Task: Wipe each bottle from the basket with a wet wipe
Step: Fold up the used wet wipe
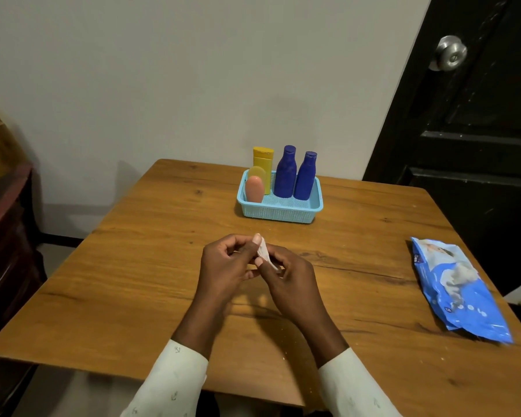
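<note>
Here, the left hand (223, 267) and right hand (289, 278) are both pinching a small bunched white wet wipe (265, 254) above the wooden table (133, 266). Well beyond, 5 bottles are standing in the light blue basket (278, 210), seemingly untouched; the blue wipes pack (460, 290) is lying at right.

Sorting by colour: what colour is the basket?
Light blue basket, seen in the head view.
</note>
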